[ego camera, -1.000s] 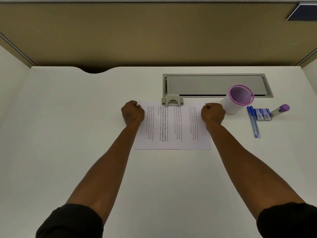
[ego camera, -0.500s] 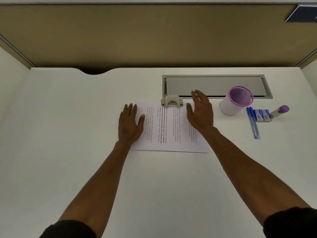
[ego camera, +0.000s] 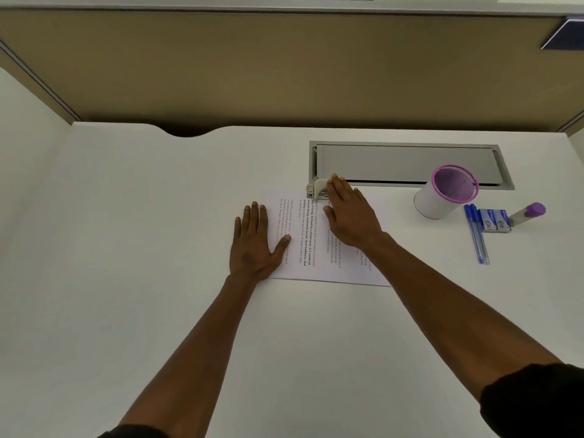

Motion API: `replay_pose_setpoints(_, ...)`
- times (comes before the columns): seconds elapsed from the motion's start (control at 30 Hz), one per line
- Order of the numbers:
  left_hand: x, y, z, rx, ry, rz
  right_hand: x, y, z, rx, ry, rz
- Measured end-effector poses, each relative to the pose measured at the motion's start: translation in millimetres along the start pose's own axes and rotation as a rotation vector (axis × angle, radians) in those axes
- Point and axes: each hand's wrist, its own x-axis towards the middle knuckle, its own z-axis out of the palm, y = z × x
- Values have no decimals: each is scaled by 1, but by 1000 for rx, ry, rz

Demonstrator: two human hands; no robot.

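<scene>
Head view: the paper (ego camera: 316,270) lies on the desk (ego camera: 158,216), with the punch (ego camera: 317,191) at its far edge. The left hand (ego camera: 252,245) presses flat, fingers straight, on the paper's left edge. The right hand (ego camera: 350,216), fingers straight, covers the punch's right side.
</scene>
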Motion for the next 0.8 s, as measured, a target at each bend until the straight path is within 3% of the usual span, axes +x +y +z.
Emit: replay_pose_setpoints(0.8, 0, 4, 11, 54, 35, -42, 6, 1, 2, -35, -77, 8)
